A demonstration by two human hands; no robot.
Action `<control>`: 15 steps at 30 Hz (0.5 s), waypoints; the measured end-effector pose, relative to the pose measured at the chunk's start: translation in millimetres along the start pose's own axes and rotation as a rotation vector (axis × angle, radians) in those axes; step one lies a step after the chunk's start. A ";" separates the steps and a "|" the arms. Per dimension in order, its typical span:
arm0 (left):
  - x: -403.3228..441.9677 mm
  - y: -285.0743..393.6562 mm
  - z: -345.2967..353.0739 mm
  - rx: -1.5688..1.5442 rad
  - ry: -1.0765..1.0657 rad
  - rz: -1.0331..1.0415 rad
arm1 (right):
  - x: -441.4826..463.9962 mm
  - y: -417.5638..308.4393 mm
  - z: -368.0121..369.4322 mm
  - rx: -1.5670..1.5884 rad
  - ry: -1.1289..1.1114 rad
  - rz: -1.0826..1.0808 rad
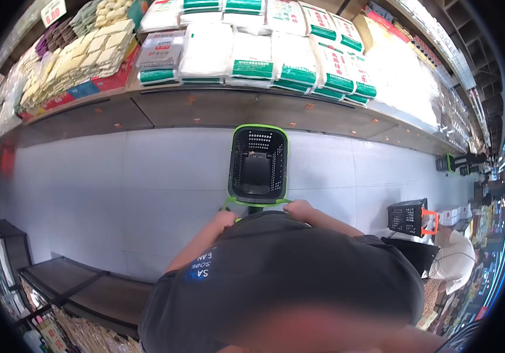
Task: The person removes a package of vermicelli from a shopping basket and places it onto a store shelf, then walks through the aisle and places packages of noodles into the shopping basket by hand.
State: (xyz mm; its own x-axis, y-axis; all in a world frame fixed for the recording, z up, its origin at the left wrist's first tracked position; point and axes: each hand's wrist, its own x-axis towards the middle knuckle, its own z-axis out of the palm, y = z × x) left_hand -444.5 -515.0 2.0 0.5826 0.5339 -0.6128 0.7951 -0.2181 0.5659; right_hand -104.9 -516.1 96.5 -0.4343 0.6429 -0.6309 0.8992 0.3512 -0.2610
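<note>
Found one black basket [238, 165] with a green rim ahead of the wearer's dark shirt [311, 253], over the pale floor [176, 165]. Saw down to its perforated walls and black base; could not identify a small light detail toward the far end. Noted left hand [226, 218] and right hand [299, 209] set apart from each other, clamped on opposite sides of the green handle [273, 203] at the basket's near end. Counted one second basket [404, 219], black with an orange handle, to the right beside one person in white [455, 259]; could not make out its contents. Recorded at least one green-trimmed basket [443, 163] farther off. On the shelf [105, 115], counted about six front stacks of white-and-green packs [293, 56], one stack topped by a grey pack [160, 48]. Farther left, observed pale bundles [88, 50] above red-and-blue cartons [85, 89], plus one price sign [53, 12].
</note>
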 end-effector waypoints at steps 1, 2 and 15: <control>-24.5 11.5 -15.7 -0.034 -0.031 -0.074 | 5.7 -5.4 -6.8 -0.013 -0.030 0.001; -44.2 20.0 -23.8 -0.068 -0.008 -0.083 | 10.6 -12.6 -17.2 -0.027 -0.056 -0.002; -105.8 58.8 37.2 -0.451 0.316 -0.413 | 87.9 -61.3 -105.3 -0.372 -0.122 -0.408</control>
State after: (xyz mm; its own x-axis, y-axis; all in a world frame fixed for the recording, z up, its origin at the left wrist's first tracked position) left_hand -453.1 -614.7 79.6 0.1155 0.7278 -0.6760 0.7536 0.3791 0.5370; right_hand -203.9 -409.4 134.0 -0.7137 0.3290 -0.6184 0.5706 0.7851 -0.2408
